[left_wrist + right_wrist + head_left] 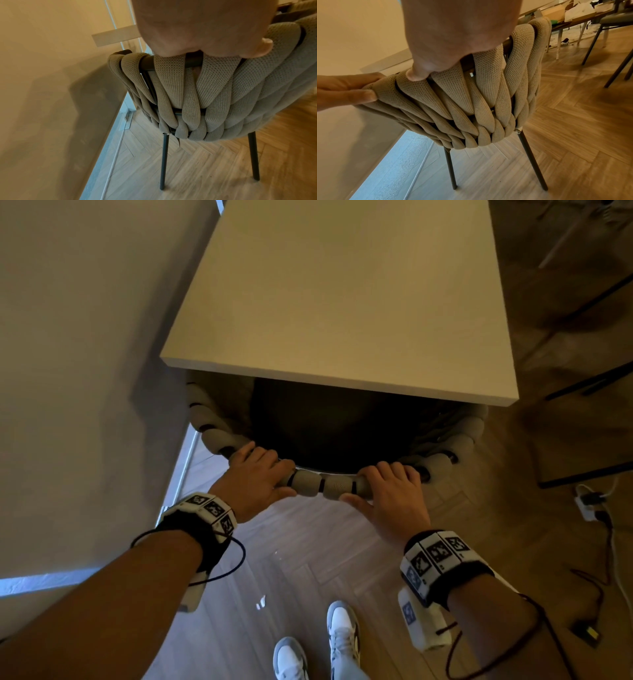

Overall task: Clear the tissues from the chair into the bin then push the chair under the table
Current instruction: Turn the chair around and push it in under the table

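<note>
Both gripping the padded top rail of the chair, left hand and right hand side by side, seat already mostly under the table ahead, probably light, squishy weave over a stiff frame.

Chair seat sat under table. Wall stood close on left. Bare floor lay open behind the backrest.
</note>
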### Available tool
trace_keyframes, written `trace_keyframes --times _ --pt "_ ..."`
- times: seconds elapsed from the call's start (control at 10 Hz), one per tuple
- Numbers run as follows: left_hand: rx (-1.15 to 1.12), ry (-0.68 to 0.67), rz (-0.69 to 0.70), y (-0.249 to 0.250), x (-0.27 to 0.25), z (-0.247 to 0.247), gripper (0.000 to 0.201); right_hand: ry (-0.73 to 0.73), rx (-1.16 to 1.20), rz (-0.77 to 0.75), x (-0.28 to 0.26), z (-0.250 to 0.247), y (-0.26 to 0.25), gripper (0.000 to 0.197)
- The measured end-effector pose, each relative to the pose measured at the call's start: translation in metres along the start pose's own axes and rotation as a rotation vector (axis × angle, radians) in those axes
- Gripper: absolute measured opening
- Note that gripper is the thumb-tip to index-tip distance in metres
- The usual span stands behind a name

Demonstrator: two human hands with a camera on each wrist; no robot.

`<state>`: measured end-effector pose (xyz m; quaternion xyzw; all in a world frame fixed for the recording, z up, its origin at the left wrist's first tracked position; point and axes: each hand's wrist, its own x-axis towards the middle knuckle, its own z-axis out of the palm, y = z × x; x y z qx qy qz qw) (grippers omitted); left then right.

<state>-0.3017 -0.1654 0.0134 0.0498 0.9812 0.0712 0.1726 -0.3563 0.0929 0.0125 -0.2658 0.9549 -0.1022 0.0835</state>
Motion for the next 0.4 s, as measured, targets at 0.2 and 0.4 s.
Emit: trace_keyframes --times 0.2,0.4 --pt "-0.053 0.162 -0.244 0.026 -0.029 -0.007 0.053 -0.103 0.045 0.024 -0.014 -0.023 -0.01 0.046" --pt "-0.369 0.284 -0.532 0.033 -0.157 0.013 0.026 0.019 0.334 -0.139 -0.012 -0.113 -0.071 0.032"
